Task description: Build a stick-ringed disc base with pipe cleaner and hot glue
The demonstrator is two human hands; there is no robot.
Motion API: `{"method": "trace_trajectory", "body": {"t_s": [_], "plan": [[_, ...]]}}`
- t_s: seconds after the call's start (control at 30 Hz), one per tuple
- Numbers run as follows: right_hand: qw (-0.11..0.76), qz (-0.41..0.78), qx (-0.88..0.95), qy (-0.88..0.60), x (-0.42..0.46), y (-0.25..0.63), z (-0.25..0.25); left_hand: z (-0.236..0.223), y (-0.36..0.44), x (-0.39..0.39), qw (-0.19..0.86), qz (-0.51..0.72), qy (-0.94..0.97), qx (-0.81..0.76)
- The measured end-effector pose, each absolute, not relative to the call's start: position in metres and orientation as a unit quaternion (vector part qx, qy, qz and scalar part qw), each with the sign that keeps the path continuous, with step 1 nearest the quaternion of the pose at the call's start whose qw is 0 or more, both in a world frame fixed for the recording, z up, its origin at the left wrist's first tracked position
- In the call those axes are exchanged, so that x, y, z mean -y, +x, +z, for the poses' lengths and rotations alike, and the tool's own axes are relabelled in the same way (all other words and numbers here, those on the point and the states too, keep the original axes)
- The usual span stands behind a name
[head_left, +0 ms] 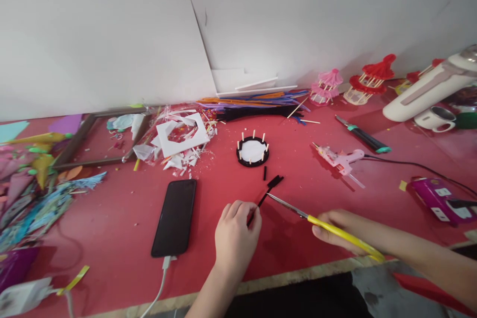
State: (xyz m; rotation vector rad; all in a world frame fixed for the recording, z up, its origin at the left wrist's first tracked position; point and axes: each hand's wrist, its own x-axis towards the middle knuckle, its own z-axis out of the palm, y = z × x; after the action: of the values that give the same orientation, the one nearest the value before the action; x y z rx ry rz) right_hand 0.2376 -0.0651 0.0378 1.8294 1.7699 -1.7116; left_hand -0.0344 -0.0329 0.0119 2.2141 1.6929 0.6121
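My left hand (237,228) pinches a black pipe cleaner (263,199) just above the red table. Yellow-handled scissors (335,231) are gripped in my right hand (341,223), their blade tips touching or very close to the pipe cleaner. Several short black pieces (275,182) lie just beyond the tips, and one cut piece (265,173) sits apart behind them. Farther back stands a round white base (253,150) with a black fuzzy rim and several short wooden pegs upright around it. Whether the scissor blades are parted is too small to tell.
A black phone (174,218) with a white cable lies left. A pink glue gun (341,158), a utility knife (363,134) and a purple power strip (443,199) are right. Pipe cleaners (257,102), foam scraps (182,134), small pavilion models (368,82) and a thermos (428,87) line the back.
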Motion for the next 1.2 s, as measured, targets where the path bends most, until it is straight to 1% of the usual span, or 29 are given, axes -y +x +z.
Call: {"method": "trace_trajectory", "body": {"t_s": [0.2, 0.33, 0.47, 0.57, 0.7, 1.0, 1.2], "plan": [[0.022, -0.544, -0.591, 0.595, 0.072, 0.242, 0.024, 0.012, -0.032, 0.031, 0.142, 0.216, 0.772, -0.580], [0.020, -0.535, -0.578, 0.617, 0.074, 0.238, 0.025, 0.013, -0.030, 0.030, 0.143, 0.219, 0.776, -0.574], [0.038, -0.596, -0.505, 0.623, 0.070, 0.232, 0.037, 0.014, -0.030, 0.026, 0.142, 0.218, 0.779, -0.570], [0.030, -0.623, -0.456, 0.635, 0.068, 0.229, 0.044, 0.012, -0.032, 0.025, 0.144, 0.218, 0.780, -0.569], [0.028, -0.619, -0.461, 0.635, 0.070, 0.232, 0.040, 0.010, -0.037, 0.026, 0.149, 0.219, 0.780, -0.567], [0.019, -0.604, -0.456, 0.653, 0.078, 0.241, 0.012, 0.007, -0.042, 0.025, 0.138, 0.212, 0.779, -0.573], [0.025, -0.612, -0.430, 0.663, 0.072, 0.235, 0.020, 0.005, -0.044, 0.024, 0.132, 0.207, 0.781, -0.574]]}}
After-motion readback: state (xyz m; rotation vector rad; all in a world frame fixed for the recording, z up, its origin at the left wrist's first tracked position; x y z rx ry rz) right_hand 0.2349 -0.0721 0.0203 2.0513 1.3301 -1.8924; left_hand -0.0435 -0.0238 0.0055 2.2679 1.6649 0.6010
